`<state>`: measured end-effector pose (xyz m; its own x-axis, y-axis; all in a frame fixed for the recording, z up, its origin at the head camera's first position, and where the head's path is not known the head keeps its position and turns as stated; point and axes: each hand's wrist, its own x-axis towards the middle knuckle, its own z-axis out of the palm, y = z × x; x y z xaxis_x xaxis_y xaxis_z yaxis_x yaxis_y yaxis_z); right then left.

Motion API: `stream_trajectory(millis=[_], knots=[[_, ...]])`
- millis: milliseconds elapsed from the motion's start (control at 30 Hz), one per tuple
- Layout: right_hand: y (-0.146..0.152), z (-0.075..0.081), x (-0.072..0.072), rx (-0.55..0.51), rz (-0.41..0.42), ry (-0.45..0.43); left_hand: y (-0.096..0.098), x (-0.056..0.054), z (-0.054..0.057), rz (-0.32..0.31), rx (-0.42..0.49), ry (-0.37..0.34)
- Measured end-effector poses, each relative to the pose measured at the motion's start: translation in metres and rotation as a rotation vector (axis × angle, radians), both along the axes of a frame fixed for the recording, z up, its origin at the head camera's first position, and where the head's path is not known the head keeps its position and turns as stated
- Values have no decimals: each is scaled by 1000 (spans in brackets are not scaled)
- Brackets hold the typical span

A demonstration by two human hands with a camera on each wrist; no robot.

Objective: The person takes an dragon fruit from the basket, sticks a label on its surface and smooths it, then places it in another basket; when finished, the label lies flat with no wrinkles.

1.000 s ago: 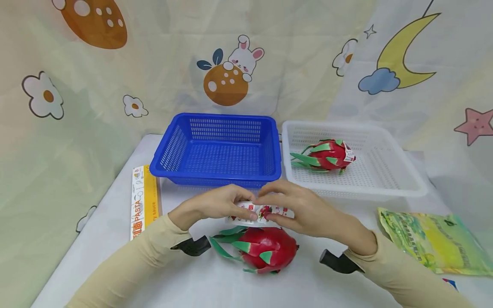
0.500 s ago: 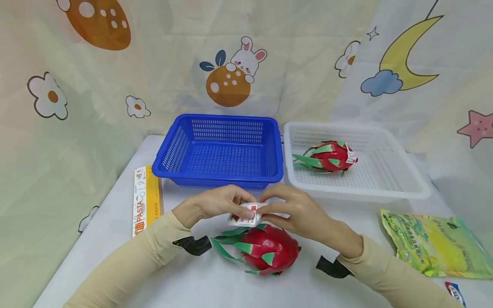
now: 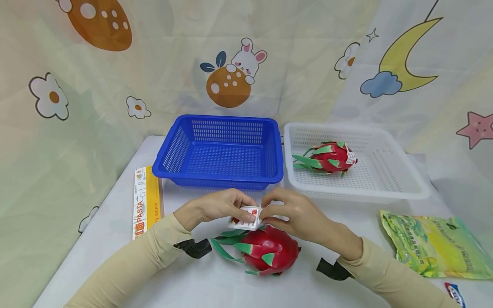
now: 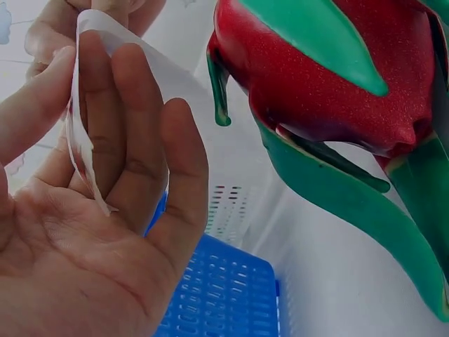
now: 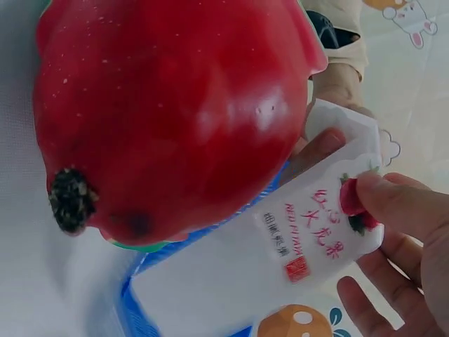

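A white strip of sticker labels (image 3: 243, 222) printed with red dragon fruit hangs between both hands, just over the near dragon fruit (image 3: 271, 250). My left hand (image 3: 219, 207) pinches its left part between thumb and fingers. At its right end, the thumb and fingertips of my right hand (image 3: 296, 214) pinch the strip. In the right wrist view, the right thumb presses on the fruit picture of one label (image 5: 302, 239), and the strip bends behind it. From the left wrist view, the strip (image 4: 84, 140) stands edge-on against the left fingers.
Behind the hands stand a blue basket (image 3: 215, 182) and a white basket (image 3: 408, 188) holding another dragon fruit (image 3: 333, 157) with a label on it. A pasta box (image 3: 148, 196) lies left. At right are a green-yellow bag (image 3: 439, 246) and a small blue-red packet (image 3: 455, 294).
The right hand has come slightly left, and the strip, earlier stretched with two labels showing, is now bent so one faces the head camera. Both hands keep their pinch.
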<state>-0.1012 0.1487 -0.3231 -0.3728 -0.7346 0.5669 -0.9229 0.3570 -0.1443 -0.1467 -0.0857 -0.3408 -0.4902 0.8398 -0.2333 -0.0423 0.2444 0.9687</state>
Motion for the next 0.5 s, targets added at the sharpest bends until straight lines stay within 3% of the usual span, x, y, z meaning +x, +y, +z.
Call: stream_trajectory(millis=[300,500], knots=[[-4,1,0,9,0,-25,1,1,-2,29,-3,-29],[-3,0,1,4,-15,-43,-1,0,-3,60,-27,1]])
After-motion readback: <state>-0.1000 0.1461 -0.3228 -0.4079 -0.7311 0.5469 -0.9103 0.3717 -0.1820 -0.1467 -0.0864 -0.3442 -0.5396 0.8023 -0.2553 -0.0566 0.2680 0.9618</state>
